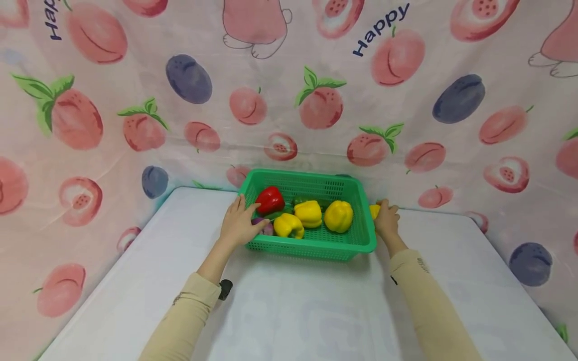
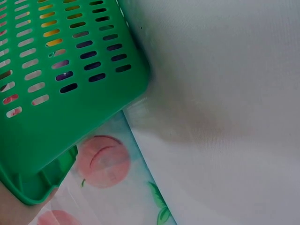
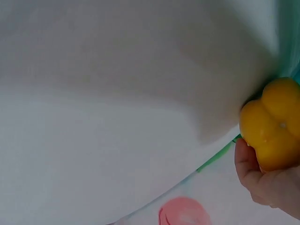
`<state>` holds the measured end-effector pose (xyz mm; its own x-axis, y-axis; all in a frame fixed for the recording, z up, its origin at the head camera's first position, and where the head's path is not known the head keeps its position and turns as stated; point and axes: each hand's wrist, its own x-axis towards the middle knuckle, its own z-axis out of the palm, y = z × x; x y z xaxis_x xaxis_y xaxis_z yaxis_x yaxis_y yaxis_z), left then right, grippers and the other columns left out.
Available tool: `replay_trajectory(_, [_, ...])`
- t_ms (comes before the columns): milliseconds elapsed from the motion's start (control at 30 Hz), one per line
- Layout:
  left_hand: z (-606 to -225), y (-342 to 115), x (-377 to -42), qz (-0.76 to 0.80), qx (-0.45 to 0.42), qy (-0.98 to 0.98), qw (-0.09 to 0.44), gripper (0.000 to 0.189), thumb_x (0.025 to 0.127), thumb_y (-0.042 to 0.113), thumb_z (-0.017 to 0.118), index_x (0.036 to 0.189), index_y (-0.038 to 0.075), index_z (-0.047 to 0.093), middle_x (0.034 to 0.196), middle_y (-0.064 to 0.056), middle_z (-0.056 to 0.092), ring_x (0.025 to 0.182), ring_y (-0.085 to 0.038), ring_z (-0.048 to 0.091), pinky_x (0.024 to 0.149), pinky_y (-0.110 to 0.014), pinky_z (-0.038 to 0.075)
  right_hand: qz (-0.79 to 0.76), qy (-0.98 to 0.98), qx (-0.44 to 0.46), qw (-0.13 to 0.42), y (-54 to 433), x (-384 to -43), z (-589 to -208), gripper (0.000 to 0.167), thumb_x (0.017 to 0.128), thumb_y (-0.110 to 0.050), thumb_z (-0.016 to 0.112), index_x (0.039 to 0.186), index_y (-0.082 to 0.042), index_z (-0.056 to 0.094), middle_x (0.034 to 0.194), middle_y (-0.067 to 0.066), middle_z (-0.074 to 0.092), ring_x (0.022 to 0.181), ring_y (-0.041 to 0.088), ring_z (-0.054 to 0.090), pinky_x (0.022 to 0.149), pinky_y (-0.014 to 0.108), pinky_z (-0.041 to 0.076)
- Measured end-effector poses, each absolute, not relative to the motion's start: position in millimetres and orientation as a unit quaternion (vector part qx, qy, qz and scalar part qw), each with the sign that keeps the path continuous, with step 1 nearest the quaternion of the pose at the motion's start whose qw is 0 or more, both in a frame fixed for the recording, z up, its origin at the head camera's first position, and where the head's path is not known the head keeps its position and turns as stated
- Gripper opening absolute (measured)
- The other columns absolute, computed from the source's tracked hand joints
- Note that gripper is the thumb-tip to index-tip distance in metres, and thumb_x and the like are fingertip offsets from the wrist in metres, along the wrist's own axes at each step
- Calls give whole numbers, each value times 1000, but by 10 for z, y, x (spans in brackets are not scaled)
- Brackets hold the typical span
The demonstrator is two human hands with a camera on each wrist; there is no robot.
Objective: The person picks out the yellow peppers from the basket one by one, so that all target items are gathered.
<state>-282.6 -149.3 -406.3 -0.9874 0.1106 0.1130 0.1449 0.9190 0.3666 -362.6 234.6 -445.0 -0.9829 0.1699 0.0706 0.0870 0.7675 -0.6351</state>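
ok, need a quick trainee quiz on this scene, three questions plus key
1. Count: how many yellow peppers show inside the green basket in the head view?
2. True or false: the right hand holds a red pepper.
3. Pick one. The left hand grips: A) a cucumber slice, B) the green basket, C) the tabletop.

Key:
1. Three.
2. False; it holds a yellow pepper outside the basket.
3. B.

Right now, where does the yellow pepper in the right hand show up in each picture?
Head: right of centre, the yellow pepper is just outside the green basket, partly hidden by the right hand.
Left wrist: not in it.
Right wrist: at the right edge, partly cut off, held in that hand.
Shared landmark: the white table, in all three views.
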Motion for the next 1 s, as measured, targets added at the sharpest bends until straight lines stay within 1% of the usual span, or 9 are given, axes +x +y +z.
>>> replay_trajectory(133, [-4065, -1500, -2820, -186, -64, -979, 48, 65, 91, 51, 49, 141, 10, 43, 154, -29, 12, 145, -41, 8, 118, -52, 11, 327, -940, -72, 65, 2303, -3620, -4449, 50, 87, 1, 46, 134, -1, 29, 132, 36, 23, 117, 54, 31, 94, 64, 34])
replay_trajectory(267, [-4068, -1499, -2816, -185, -67, -979, 50, 65, 91, 50, 50, 141, 9, 43, 153, -30, 13, 144, -42, 9, 118, -53, 12, 314, -943, -84, 64, 2291, -3604, -4459, 50, 87, 0, 47, 134, 0, 29, 132, 36, 23, 118, 54, 30, 95, 66, 31])
replay_trajectory(433, [-4065, -1489, -2823, -187, -65, -979, 47, 65, 91, 51, 49, 141, 10, 43, 154, -29, 13, 145, -41, 9, 118, -53, 12, 322, -940, -94, 65, 2288, -3596, -4452, 51, 86, 0, 48, 133, 1, 27, 131, 36, 20, 118, 53, 27, 95, 66, 31])
replay_trajectory(533, [-4046, -1483, -2830, -189, -66, -979, 48, 64, 91, 50, 49, 141, 10, 43, 154, -29, 13, 145, -42, 10, 118, -53, 12, 334, -934, -104, 76, 2278, -3606, -4434, 50, 85, 1, 47, 131, 1, 28, 132, 36, 20, 118, 52, 27, 94, 65, 32])
replay_trajectory(700, [-3986, -1484, -2843, -178, -72, -979, 63, 63, 92, 49, 49, 140, 8, 44, 153, -30, 15, 144, -43, 12, 118, -52, 14, 348, -926, -117, 90, 2240, -3618, -4396, 48, 86, 5, 44, 131, 2, 28, 134, 36, 19, 119, 52, 27, 94, 64, 32])
replay_trajectory(833, [-3963, -1499, -2837, -179, -72, -979, 67, 62, 92, 47, 49, 139, 7, 45, 153, -30, 15, 143, -43, 13, 118, -53, 14, 345, -928, -116, 83, 2209, -3600, -4355, 50, 86, 2, 45, 133, 1, 26, 135, 35, 18, 119, 52, 27, 94, 63, 32])
replay_trajectory(1000, [-4018, -1483, -2827, -181, -71, -979, 54, 62, 92, 48, 49, 138, 7, 46, 153, -30, 15, 143, -44, 13, 118, -53, 13, 342, -931, -121, 49, 2242, -3544, -4342, 60, 86, -8, 52, 139, -2, 24, 138, 34, 15, 123, 52, 25, 97, 64, 29])
